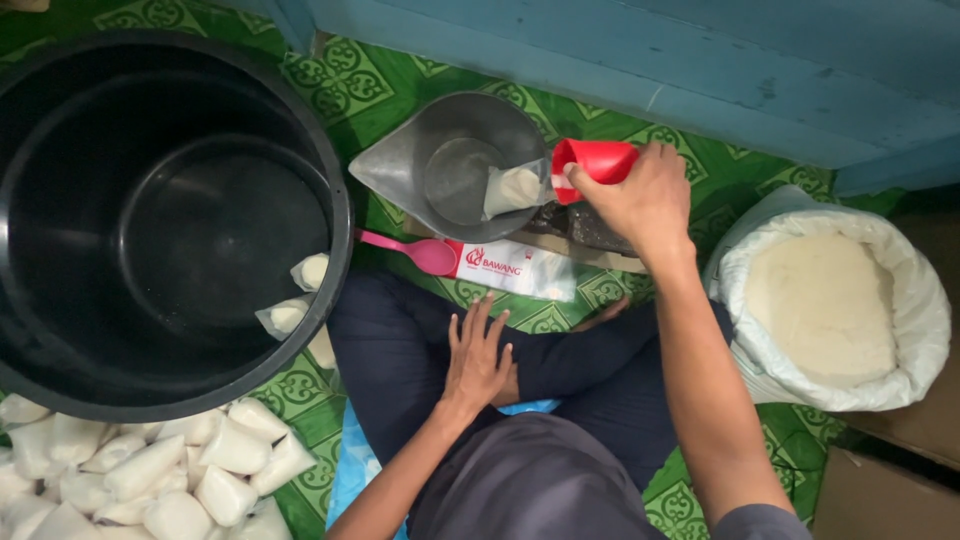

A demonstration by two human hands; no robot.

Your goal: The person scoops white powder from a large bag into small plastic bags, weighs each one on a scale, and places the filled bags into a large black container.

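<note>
- Metal scale pan (440, 165) centre, in front of wall (700, 60); small filled bag (512, 187) inside it.
- Cup (597, 160) at pan's right edge, held tipped by right hand (640, 200).
- Spoon (405, 250) just below pan.
- Tub (165, 215) left; pile of filled bags (150, 470) below it.
- Open sack (830, 300) far right.
- Left hand (478, 360) on leg (400, 350).

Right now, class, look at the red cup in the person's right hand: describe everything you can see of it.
The red cup looks like smooth plastic, small and round. It lies tipped on its side, mouth toward the metal scale pan, over a small clear bag of white powder resting in that pan. The right hand holds it from above, fingers wrapped around its base end. Its inside is hidden.
</note>
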